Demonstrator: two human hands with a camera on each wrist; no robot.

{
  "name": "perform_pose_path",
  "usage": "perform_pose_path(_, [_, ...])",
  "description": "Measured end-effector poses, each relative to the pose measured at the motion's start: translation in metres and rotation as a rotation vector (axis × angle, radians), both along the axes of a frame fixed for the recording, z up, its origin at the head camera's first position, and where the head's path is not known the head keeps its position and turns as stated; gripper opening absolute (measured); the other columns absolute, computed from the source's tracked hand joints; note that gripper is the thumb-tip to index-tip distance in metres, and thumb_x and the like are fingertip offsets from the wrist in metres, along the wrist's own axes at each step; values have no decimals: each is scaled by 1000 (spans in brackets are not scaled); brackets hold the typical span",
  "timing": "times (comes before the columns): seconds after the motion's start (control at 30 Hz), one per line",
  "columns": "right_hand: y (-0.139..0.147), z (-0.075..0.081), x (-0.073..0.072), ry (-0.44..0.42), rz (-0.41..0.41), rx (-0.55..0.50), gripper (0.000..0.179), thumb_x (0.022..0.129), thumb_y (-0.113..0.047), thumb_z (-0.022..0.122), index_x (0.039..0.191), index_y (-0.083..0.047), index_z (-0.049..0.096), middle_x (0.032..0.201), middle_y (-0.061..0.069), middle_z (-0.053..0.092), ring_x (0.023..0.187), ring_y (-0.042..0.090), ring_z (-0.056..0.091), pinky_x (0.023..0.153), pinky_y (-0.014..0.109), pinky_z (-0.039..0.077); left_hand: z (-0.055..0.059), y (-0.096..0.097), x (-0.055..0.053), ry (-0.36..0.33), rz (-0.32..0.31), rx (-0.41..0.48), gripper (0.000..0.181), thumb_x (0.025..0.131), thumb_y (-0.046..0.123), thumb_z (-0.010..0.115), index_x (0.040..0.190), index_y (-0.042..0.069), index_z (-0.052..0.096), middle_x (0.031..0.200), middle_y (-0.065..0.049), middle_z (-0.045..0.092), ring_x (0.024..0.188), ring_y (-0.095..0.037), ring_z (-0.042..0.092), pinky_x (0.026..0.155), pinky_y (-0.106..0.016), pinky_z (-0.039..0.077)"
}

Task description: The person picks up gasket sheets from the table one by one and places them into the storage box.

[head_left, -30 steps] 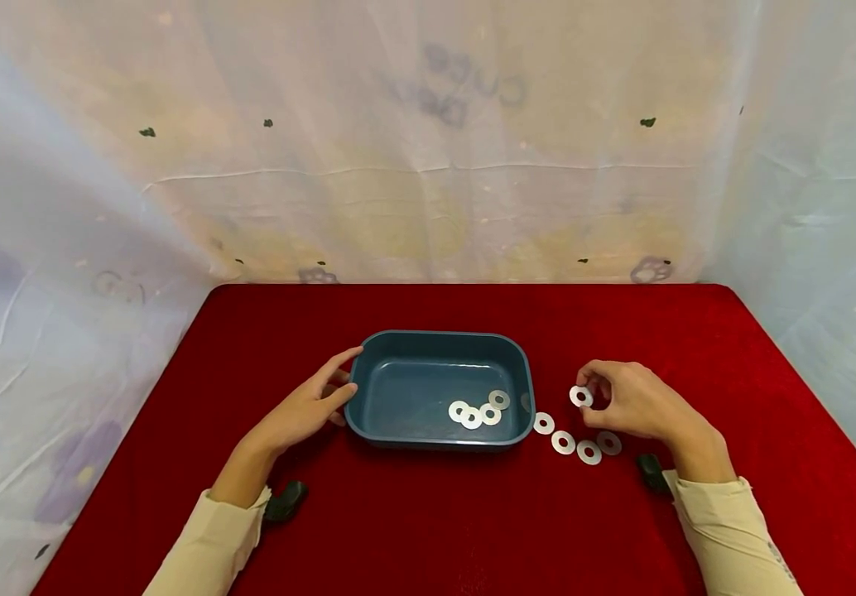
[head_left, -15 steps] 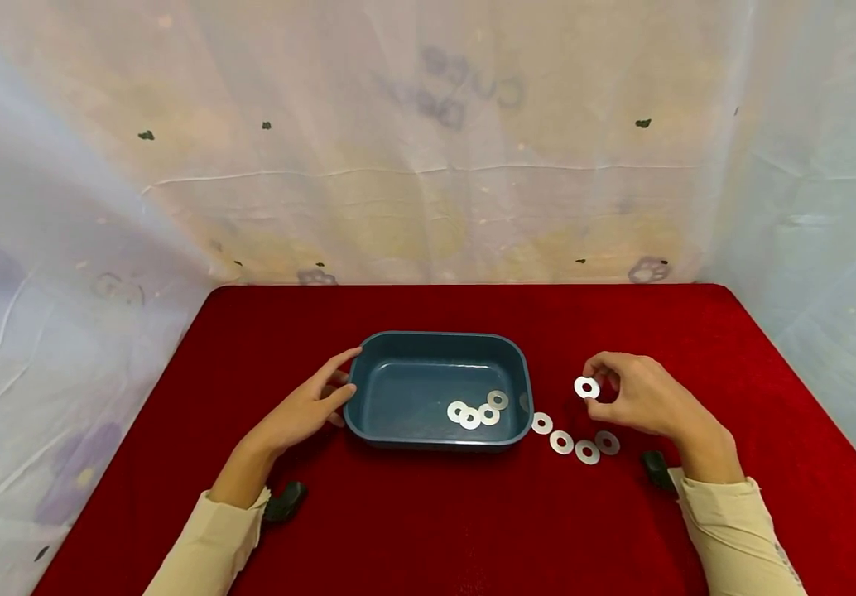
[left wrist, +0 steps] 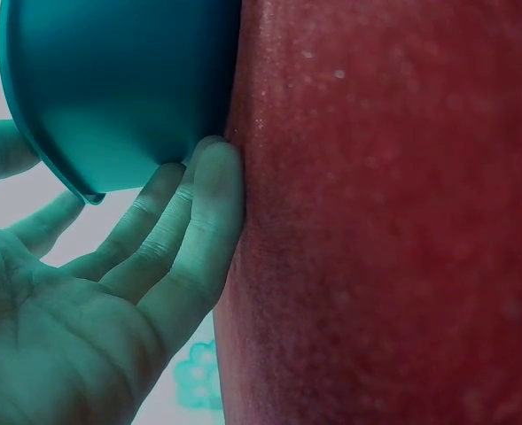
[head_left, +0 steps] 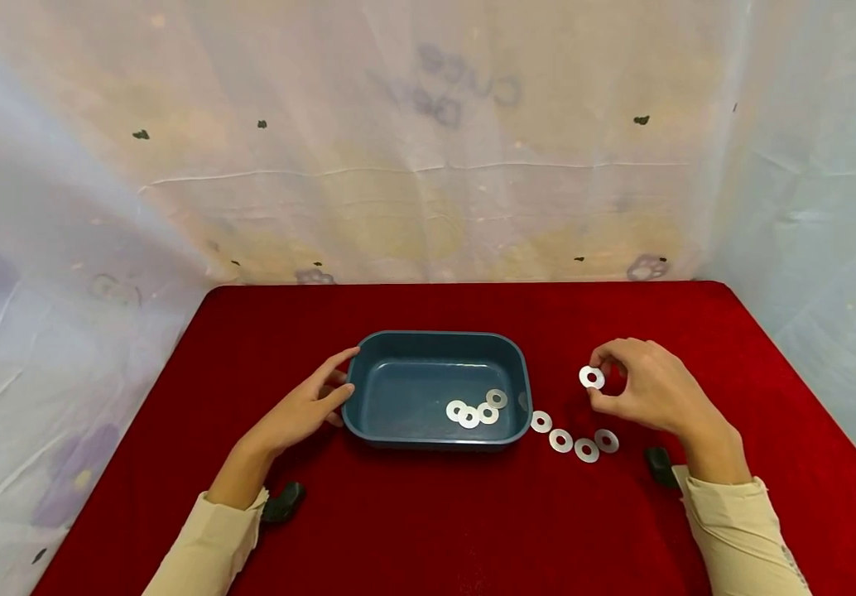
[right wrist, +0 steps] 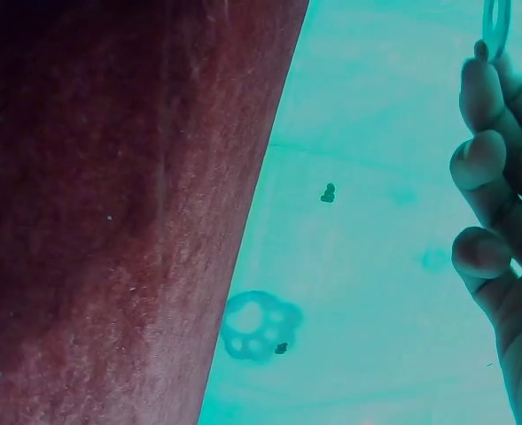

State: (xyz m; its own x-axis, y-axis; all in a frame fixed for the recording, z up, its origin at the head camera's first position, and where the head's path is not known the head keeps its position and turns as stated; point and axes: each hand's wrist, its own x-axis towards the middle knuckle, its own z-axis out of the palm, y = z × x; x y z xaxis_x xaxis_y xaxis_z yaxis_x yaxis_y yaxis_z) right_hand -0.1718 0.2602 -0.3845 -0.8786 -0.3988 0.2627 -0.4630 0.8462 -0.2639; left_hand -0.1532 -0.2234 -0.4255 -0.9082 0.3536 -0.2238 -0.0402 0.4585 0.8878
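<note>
In the head view my right hand (head_left: 651,385) pinches a flat metal washer (head_left: 592,377) between thumb and fingertips, to the right of a blue rectangular dish (head_left: 435,441). The washer's ring (right wrist: 497,27) also shows at the top of the right wrist view. My left hand (head_left: 309,404) rests its fingers against the dish's left end, not curled round it; the left wrist view shows the fingertips on the outer wall (left wrist: 128,106). Several washers (head_left: 468,416) lie inside the dish, some overlapping. Several more washers (head_left: 560,440) form a curved row beside its right end.
A red cloth (head_left: 428,530) covers the table. Pale printed sheeting (head_left: 428,207) hangs behind and at both sides. A dark wrist device (head_left: 284,502) sits under the left sleeve cuff, and another dark device (head_left: 661,468) under the right.
My right hand has moved up and slightly right in the head view with the washer in its pinch. The left hand and the dish have stayed put.
</note>
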Motion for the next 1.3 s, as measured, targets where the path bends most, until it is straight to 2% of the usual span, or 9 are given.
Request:
perform_pose_path(0.13, [0, 1, 0, 37, 11, -1, 23, 71, -19, 81, 89, -21, 67, 78, -9, 57, 71, 8, 47, 64, 27, 44, -1, -1, 0, 1, -1, 1, 59, 106, 37, 48, 157, 38, 19, 140, -19, 42, 105, -27, 59, 81, -36, 56])
perform_pose_path(0.43, [-3, 5, 1, 55, 14, -7, 23, 71, -20, 81, 88, -21, 66, 77, -9, 57, 70, 8, 47, 62, 27, 43, 1, 0, 2, 1, 2, 5, 59, 106, 37, 48, 157, 39, 19, 140, -19, 42, 105, -27, 59, 81, -36, 56])
perform_pose_path(0.87, [-6, 6, 5, 84, 22, -8, 25, 70, -20, 83, 88, -21, 66, 75, -10, 55, 68, 6, 45, 62, 26, 44, -4, 2, 2, -8, -3, 17, 59, 105, 37, 48, 157, 38, 20, 138, -19, 43, 102, -26, 60, 80, -36, 56])
perform_pose_path(1.3, [-16, 27, 3, 73, 13, -2, 22, 72, -21, 80, 88, -21, 65, 73, -9, 55, 67, 8, 45, 61, 26, 42, 0, 1, 0, -10, 10, 8, 59, 105, 36, 49, 157, 40, 20, 139, -19, 44, 101, -26, 61, 80, -36, 56])
